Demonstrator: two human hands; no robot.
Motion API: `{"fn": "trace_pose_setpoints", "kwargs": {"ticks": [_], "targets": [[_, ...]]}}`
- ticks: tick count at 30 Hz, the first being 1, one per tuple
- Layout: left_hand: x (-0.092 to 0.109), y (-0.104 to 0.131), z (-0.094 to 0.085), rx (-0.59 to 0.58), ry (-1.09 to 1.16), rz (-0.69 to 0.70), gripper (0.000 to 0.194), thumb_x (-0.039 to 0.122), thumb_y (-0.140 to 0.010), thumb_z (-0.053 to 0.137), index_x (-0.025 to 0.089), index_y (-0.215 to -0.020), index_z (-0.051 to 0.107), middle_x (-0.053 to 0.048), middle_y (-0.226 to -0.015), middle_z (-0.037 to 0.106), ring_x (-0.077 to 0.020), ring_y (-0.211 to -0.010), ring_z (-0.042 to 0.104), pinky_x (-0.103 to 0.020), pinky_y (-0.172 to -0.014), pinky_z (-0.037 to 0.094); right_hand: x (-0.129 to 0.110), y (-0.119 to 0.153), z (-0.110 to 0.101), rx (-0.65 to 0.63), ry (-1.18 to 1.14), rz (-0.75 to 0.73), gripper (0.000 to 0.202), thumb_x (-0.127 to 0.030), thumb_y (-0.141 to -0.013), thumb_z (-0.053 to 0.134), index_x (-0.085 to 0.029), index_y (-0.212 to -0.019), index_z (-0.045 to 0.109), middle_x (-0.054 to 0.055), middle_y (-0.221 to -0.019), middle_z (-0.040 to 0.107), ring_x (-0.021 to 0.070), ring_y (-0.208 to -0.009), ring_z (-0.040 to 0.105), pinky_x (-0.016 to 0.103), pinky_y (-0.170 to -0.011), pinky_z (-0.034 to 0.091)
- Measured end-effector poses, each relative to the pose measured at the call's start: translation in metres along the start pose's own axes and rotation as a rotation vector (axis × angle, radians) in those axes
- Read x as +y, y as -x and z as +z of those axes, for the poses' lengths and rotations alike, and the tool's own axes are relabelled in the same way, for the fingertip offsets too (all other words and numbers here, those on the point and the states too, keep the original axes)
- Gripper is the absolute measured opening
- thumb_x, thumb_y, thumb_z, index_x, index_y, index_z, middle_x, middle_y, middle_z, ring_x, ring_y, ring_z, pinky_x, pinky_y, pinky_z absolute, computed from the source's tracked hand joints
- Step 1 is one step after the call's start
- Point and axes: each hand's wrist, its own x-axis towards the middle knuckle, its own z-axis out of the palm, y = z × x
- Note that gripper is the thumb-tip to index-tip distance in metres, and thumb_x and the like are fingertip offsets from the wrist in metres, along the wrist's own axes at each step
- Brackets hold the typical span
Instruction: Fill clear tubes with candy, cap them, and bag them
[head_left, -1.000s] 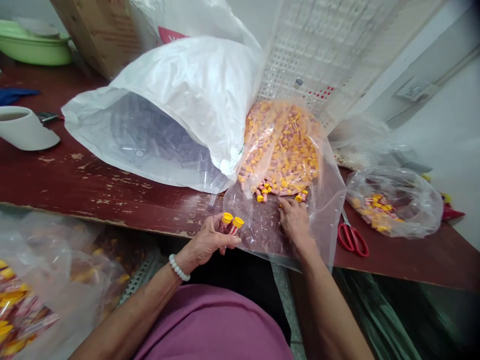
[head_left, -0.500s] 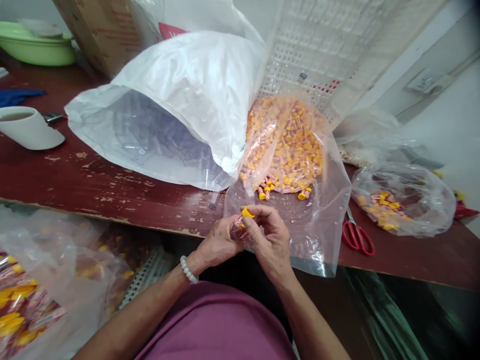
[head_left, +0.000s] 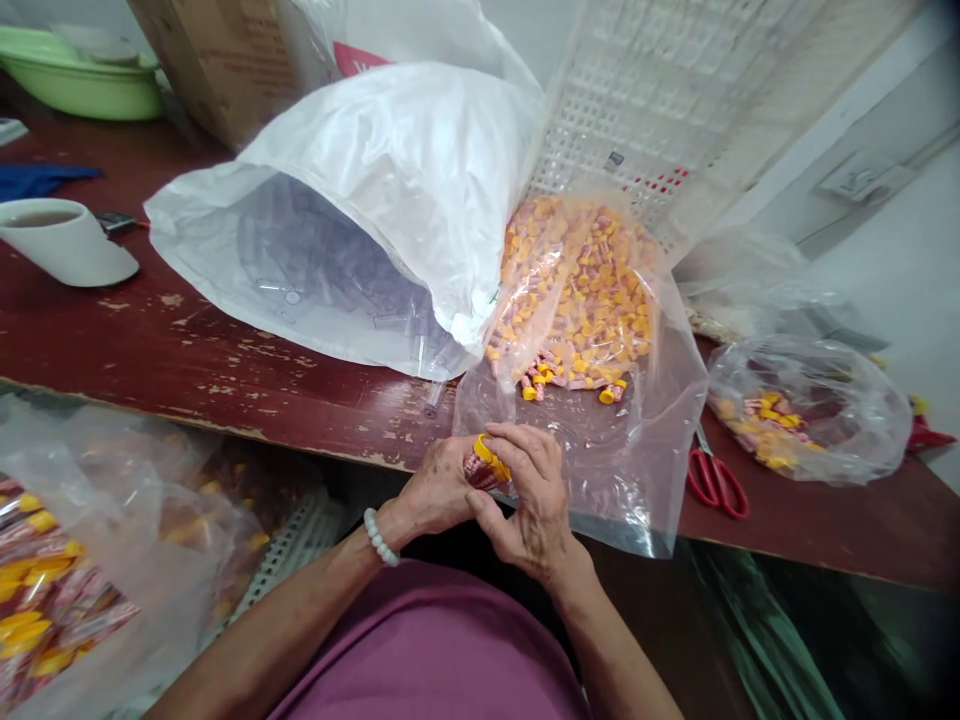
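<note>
Nearby lie scissors (head_left: 718,485) and plastic bags (head_left: 652,505), left hand (head_left: 441,487) holding capped tubes (head_left: 482,466), right grip (head_left: 531,495) unclear.

Yellow-topped tubes (head_left: 480,471), red-white patterned, tilted, between left hand (head_left: 439,487) and right hand (head_left: 531,497).

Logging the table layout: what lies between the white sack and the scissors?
A clear bag of yellow-topped pieces lies between sack and scissors, in the head view.

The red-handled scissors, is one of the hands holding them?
No, the red-handled scissors lie on the table, while the left hand and right hand meet around yellow-topped tubes.
</note>
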Motion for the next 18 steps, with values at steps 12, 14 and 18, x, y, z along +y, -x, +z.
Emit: {"fn": "trace_pose_setpoints", "kwargs": {"ticks": [12,14,18], "targets": [[-0.0031,-0.0023,0.0017,-0.102,0.192,-0.189,0.018,0.007,-0.049,0.057,0.014,-0.064,0.051,0.006,-0.061,0.04,-0.0074,-0.056,0.032,-0.021,-0.049,0.026,-0.0022,0.0095,0.0075,-0.038,-0.048,0.017,0.044,-0.035,-0.073,0.065,-0.02,-0.112,0.051,0.01,-0.113,0.059,0.0244,-0.105,0.053,0.043,-0.092,0.04],[-0.0038,-0.0011,0.0024,-0.072,0.241,-0.196,0.018,0.007,-0.049,0.057,0.014,-0.063,0.05,0.006,-0.06,0.039,-0.0072,-0.056,0.031,-0.021,-0.048,0.026,-0.001,0.0092,0.0077,-0.073,-0.122,0.077,0.037,-0.034,-0.076,0.061,-0.022,-0.11,0.052,0.008,-0.113,0.059,0.023,-0.107,0.053,0.042,-0.093,0.041],[-0.0068,0.0,-0.0013,-0.108,0.464,-0.282,0.015,0.008,-0.05,0.057,0.015,-0.061,0.049,0.006,-0.055,0.04,-0.0066,-0.051,0.032,-0.021,-0.045,0.024,0.0021,0.0073,0.0071,-0.148,-0.216,0.195,0.062,-0.045,-0.078,0.061,-0.022,-0.131,0.038,0.011,-0.131,0.048,0.0243,-0.122,0.045,0.042,-0.099,0.04]]}}
